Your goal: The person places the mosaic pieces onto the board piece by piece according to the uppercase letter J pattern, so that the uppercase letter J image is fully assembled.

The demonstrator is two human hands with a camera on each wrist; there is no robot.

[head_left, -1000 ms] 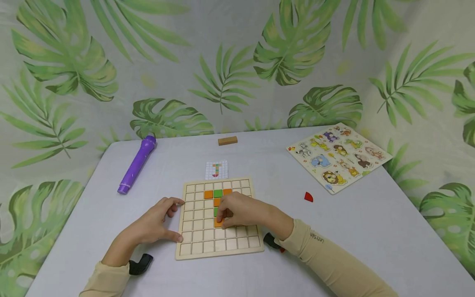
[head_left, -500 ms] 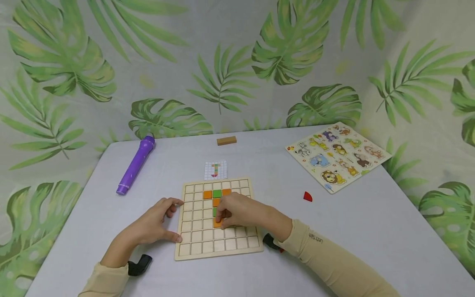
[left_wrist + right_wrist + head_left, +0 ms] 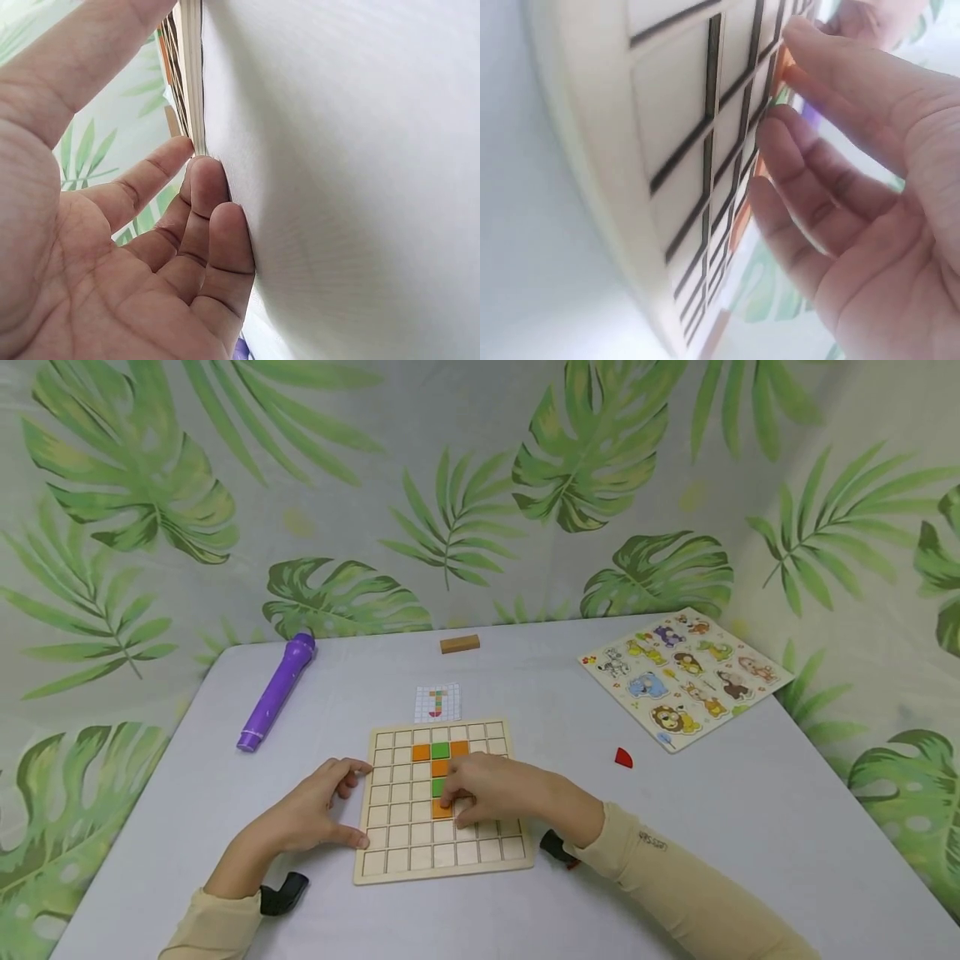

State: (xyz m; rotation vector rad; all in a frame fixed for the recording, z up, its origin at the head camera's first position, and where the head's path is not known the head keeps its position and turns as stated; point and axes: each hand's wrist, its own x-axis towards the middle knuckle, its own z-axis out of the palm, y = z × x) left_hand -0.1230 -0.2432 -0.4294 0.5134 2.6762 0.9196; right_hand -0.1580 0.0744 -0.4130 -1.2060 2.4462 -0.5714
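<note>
A wooden grid board [image 3: 399, 835] lies on the white table, with orange and green square tiles set in a T shape. At its left edge, my left hand [image 3: 311, 806] touches the board with thumb and index fingertip spread apart; its other fingers rest by the table in the left wrist view. My right hand [image 3: 498, 787] is over the board, index fingertip on the lowest orange tile [image 3: 440, 809], the thumb apart to its right. In the right wrist view the fingers [image 3: 780, 217] bend loosely beside the grid. The hand hides part of the grid's right side.
A small pattern card [image 3: 438, 703] lies behind the board. To the right are a red quarter-round piece [image 3: 624, 758] and an animal puzzle board [image 3: 684, 677]. A wooden block [image 3: 460, 644] and a purple tube-shaped object [image 3: 277, 693] lie farther back. Another red piece peeks out by the right wrist.
My right hand has shifted slightly to the right, and its thumb has come away from the lowest orange tile. The left hand stays at the board's edge.
</note>
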